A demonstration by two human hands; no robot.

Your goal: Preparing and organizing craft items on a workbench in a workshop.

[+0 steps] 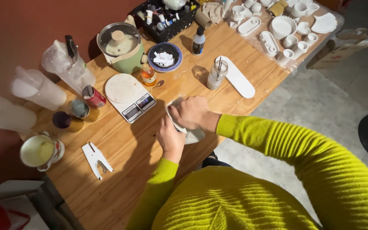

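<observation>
Both my hands meet over the front part of the wooden table. My right hand is closed over a small white piece, likely a cast or cloth, mostly hidden under the fingers. My left hand holds the same white piece from below. Yellow-green knit sleeves cover both arms. A white kitchen scale lies just left of the hands.
A long white oval tray and a glass jar stand beyond the hands. A green pot with a glass lid, a blue bowl, small bottles, cans, plastic cups and a black basket fill the left and back. White moulded pieces crowd the far right.
</observation>
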